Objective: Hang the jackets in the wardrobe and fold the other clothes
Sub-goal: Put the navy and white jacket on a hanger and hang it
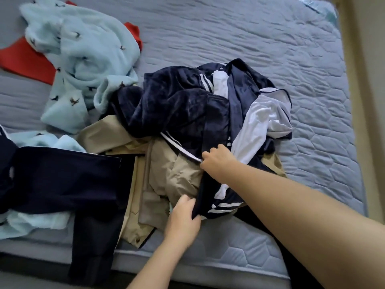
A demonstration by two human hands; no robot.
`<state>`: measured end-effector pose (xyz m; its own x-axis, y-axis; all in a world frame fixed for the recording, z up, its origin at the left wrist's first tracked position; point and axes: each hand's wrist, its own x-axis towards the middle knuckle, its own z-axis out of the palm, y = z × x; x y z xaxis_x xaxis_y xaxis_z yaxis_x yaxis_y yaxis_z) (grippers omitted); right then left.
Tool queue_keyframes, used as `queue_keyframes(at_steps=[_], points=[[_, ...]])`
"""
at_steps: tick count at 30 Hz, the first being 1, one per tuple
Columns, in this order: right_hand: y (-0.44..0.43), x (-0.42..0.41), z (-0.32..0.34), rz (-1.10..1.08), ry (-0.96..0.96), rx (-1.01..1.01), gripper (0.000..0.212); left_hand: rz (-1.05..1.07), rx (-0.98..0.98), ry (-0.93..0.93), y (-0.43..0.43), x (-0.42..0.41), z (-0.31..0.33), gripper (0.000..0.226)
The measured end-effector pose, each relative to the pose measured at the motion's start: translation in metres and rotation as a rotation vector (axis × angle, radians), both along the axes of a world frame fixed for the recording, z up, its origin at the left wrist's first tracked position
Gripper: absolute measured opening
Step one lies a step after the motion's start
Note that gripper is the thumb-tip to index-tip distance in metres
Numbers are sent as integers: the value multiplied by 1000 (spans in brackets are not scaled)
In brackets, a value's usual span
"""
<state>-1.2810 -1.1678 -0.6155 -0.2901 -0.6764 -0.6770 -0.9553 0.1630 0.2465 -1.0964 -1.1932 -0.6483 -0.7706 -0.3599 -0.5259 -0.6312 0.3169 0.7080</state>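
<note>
On the bed, a blue-grey quilted mattress (pixel 260 42) fills most of the view and carries every garment noted below.

Item 1: a pale-blue fleece garment (pixel 87 49) with small dark bird figures lies crumpled at the upper left. Its lower edge touches the central heap.

Item 2: the navy jacket (pixel 173 105), velvety, with white stripe trim and a white lining turned outward on its right side, is bunched at mid-bed. It lies on top of the beige jacket.

Item 3: the beige jacket (pixel 177 176) is spread beneath the navy one and reaches to the near edge of the mattress, where a button is visible at its hem.

Item 4: a dark navy garment (pixel 62 178) lies flat at the lower left. One part hangs over the near edge, and it overlaps the left side of the beige jacket.

Item 5: a second pale-blue fleece piece (pixel 35 222) shows under that dark garment.

Item 6: a red garment (pixel 27 59) lies partly hidden under the fleece at the far left.

Right hand (pixel 217 161): fingers curled closed on the navy jacket's striped edge, above the beige cloth.

Left hand (pixel 183 220): thumb and fingers pinching the same jacket's dark lower edge, just beside its white-striped band.
</note>
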Motion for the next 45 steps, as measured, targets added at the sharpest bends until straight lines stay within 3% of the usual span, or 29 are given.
queue_keyframes(at_steps=[4,7,10,11,14,21,27,30,32,35,37,40,41,45], points=[[25,-24,54,60,135,-104,24,-44,3,140,-20,-10,50,44],[53,-51,114,163,133,-275,25,34,-136,212,-35,-42,105,34],[76,-77,190,148,64,-332,25,-140,-307,342,-41,-78,181,12],[84,-84,220,138,47,-329,24,-233,-403,380,-41,-86,210,6],[112,-94,321,6,26,-408,18,-392,-738,484,-40,-105,310,19],[176,-78,572,-223,228,-865,26,-382,-1253,682,-17,-119,587,21],[216,-53,770,-127,522,-1271,30,-268,-1605,889,11,-95,801,26],[233,-24,843,-194,220,-1346,35,-162,-1684,924,17,-72,876,38],[245,-4,864,-275,45,-1275,31,-120,-1735,906,20,-60,907,42],[261,13,862,-380,-15,-1162,20,-118,-1781,892,34,-50,926,42],[269,18,855,-449,-92,-1302,16,-116,-1772,887,45,-46,930,42],[279,25,850,-537,-243,-1695,20,-112,-1767,916,51,-40,934,44],[281,28,850,-537,-267,-1723,21,-110,-1790,914,52,-36,935,44],[291,42,852,-551,-353,-1353,27,-82,-1965,827,49,-25,937,37]])
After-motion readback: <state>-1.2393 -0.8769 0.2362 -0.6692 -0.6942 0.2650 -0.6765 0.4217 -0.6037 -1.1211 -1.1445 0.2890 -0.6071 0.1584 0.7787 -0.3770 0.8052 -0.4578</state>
